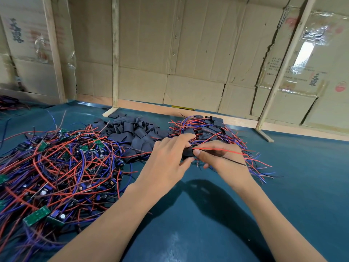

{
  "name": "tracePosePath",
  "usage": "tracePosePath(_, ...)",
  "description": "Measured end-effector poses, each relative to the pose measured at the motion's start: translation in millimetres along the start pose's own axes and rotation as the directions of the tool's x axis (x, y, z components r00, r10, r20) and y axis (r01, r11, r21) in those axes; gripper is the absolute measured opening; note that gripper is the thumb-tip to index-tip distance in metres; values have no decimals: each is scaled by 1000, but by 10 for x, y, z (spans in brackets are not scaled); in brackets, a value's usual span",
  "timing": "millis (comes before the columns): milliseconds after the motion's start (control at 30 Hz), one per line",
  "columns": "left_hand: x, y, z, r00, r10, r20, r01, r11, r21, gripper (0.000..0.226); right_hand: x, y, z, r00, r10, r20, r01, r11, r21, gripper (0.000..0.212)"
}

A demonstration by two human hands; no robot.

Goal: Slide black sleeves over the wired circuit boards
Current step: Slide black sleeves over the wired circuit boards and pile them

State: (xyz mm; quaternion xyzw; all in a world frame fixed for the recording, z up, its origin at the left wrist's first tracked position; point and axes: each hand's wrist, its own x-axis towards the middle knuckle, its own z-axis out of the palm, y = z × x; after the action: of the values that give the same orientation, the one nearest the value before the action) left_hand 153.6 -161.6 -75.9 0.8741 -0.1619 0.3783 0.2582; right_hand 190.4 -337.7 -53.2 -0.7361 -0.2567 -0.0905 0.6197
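Worktop, blue-green. Bare boards w/ wires, big tangle, left of sleeve heap. Sleeved boards pile right of heap. L hand grips black sleeve just front-right of heap; R hand pinches its red wire & black wire

We see loose black sleeves heaped at frame centre, bare wired circuit boards tangled at left, sleeved boards piled centre-right
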Motion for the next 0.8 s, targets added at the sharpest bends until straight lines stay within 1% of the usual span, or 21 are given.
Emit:
tracePosePath(133,6,-15,-4,1000,5,-4,-5,1000,-18,55,-10,-8,11,993,54,107,-60,997,53,3)
tracePosePath(167,5,-16,-4,1000,11,-3,-11,1000,-27,55,-6,-9,20,993,64,100,-72,994,81,2)
tracePosePath(233,7,-18,-5,1000,6,-7,-7,998,-62,57,22,-4,21,995,99,-1,-98,982,162,1)
tracePosePath(300,24,-30,-4,998,-49,-43,46,997,-68,54,65,-4,-34,975,162,-150,-117,956,270,1)
tracePosePath(333,33,-51,-1,993,-89,-73,87,996,-25,52,85,-5,-86,953,214,-213,-129,927,352,1)
tracePosePath(367,44,-86,1,985,-140,-98,146,988,55,50,108,-3,-148,923,282,-263,-143,884,445,1)
tracePosePath(433,35,-192,3,951,-295,-92,308,917,254,51,135,31,-287,844,440,-306,-202,790,580,5)
tracePosePath(500,-9,-327,1,868,-496,-9,462,802,379,54,135,100,-378,753,587,-297,-308,714,629,11)
tracePosePath(533,-27,-384,-2,817,-574,49,503,752,426,54,131,126,-394,717,641,-273,-353,672,651,14)
tracePosePath(567,-40,-426,-1,781,-616,102,504,720,477,52,126,142,-392,691,682,-240,-378,624,684,16)
tracePosePath(600,-43,-450,5,767,-626,139,480,705,522,50,123,149,-380,678,707,-203,-378,572,729,16)
tracePosePath(667,-30,-470,13,771,-616,163,441,700,562,46,118,133,-339,668,728,-153,-305,455,837,16)
tracePosePath(700,-16,-469,10,771,-614,165,433,698,571,44,118,115,-313,677,722,-143,-256,413,874,16)
tracePosePath(733,-5,-466,8,769,-616,171,427,694,580,43,114,90,-290,694,706,-139,-231,402,886,16)
tracePosePath(800,8,-462,-3,752,-633,183,422,676,605,42,107,54,-246,734,667,-130,-271,462,845,18)
